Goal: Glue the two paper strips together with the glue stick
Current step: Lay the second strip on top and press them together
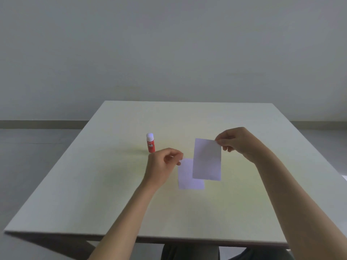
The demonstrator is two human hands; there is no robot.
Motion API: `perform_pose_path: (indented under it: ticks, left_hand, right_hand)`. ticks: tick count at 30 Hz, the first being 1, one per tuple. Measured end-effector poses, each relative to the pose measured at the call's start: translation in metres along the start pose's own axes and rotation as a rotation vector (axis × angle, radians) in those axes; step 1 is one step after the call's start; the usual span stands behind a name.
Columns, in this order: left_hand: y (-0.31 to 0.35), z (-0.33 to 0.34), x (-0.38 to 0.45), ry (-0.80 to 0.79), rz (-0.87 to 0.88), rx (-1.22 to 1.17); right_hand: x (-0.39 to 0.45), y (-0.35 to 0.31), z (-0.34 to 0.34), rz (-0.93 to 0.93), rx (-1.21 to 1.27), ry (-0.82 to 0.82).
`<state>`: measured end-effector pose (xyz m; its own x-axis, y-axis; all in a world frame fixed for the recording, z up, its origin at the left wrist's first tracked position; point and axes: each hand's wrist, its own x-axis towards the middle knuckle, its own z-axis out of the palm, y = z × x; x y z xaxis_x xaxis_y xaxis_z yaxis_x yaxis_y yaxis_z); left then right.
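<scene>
paper strips (206, 160) pinched between hands, glue stick (150, 143) just left

Counter (112, 194): pale, matte, square-cornered top, its near edge casting a shadow beneath. Wall (169, 44) behind: plain light grey, unmarked. Baseboard (37, 124): tan strip along the wall's foot. Floor (28, 156): grey, smooth. Dark shape below the near edge, possibly clothing (189, 252).
</scene>
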<state>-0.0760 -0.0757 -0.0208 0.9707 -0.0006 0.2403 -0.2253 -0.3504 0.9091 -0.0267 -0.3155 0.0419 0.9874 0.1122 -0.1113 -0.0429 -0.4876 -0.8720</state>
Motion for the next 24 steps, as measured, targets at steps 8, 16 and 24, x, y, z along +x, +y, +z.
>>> perform_pose_path:
  ticks: [8,16,24]
  left_hand:
    - [0.001,0.012,-0.002,-0.015,-0.111,-0.072]
    - [-0.001,0.004,0.006,0.122,-0.245,-0.158]
    - [-0.002,0.002,0.007,0.095,-0.295,-0.157]
  right_hand:
    - [0.002,-0.006,0.02,0.02,0.004,-0.045]
    - [-0.01,0.007,0.038,0.026,0.183,0.034]
    - [-0.02,0.014,0.054,0.074,0.141,-0.022]
